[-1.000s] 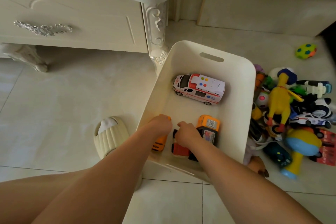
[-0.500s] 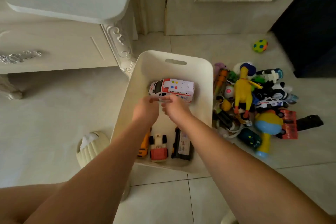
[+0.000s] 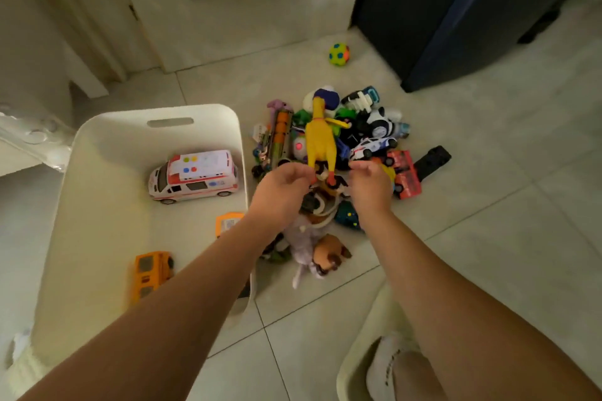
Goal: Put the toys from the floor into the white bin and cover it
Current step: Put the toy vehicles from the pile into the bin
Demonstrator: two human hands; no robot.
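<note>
Now the left grip [image 3: 283,184] curls at the chicken [image 3: 317,140]'s feet; pinching or not, unclear. The right grip [image 3: 368,181], at its 3 o'clock, hangs loosely curled, empty. Most toys [image 3: 374,140] lie 3 o'clock of the bin [image 3: 97,172].

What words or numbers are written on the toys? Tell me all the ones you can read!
Nothing here is clear enough to read.
On the white ambulance: blue marks on its side, too blurred to read.
On the orange toy in the white bin: a white sticker, too small to read.
On the police car: side markings, too blurred to read.
</note>
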